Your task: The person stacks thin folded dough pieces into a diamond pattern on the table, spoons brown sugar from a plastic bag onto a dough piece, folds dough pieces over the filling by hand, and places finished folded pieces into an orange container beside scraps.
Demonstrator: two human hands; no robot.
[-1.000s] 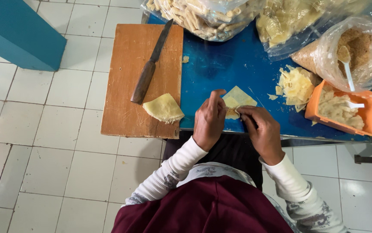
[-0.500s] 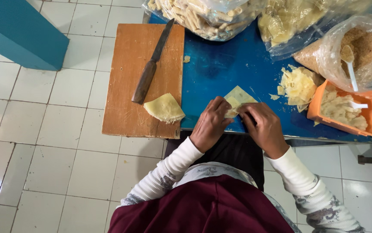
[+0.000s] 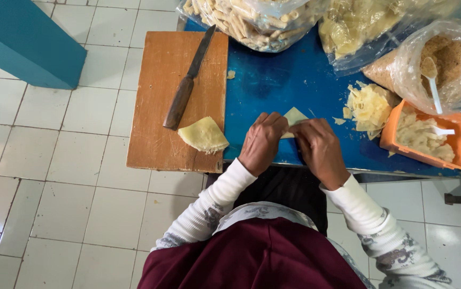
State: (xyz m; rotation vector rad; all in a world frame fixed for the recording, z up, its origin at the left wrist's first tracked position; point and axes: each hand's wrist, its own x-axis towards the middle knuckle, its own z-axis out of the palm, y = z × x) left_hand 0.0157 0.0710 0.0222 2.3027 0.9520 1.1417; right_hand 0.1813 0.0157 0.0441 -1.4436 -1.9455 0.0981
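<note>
Two hands meet over a pale yellow wrapper sheet (image 3: 293, 116) lying on the blue table (image 3: 273, 80). Fingers of the left hand (image 3: 262, 143) are curled together and press down on the sheet's left part, while the right hand (image 3: 320, 150) has its fingers bent together over the sheet's right and near part; only the sheet's far corner shows beyond the fingertips. Whether the fingers pinch a fold or just press flat cannot be told.

Just left of the left fingers, a folded stack of the same yellow wrappers (image 3: 204, 135) lies on the near end of a wooden cutting board (image 3: 155, 107). Farther out on that board, left of and beyond the fingers, a knife with a dark wooden handle (image 3: 187, 80) lies slantwise, its blade pointing away.

Right of the right fingers, a loose heap of wrapper scraps (image 3: 369, 107) sits on the blue top, touching an orange tub (image 3: 458, 144) filled with pale strips and a white spoon.

Beyond the fingers, at the far edge, three clear plastic bags stand side by side: one of fried pale sticks (image 3: 246, 21), one of yellow pieces (image 3: 359, 27), and one of brown crumbs (image 3: 450, 59) with a white spoon resting in it.
</note>
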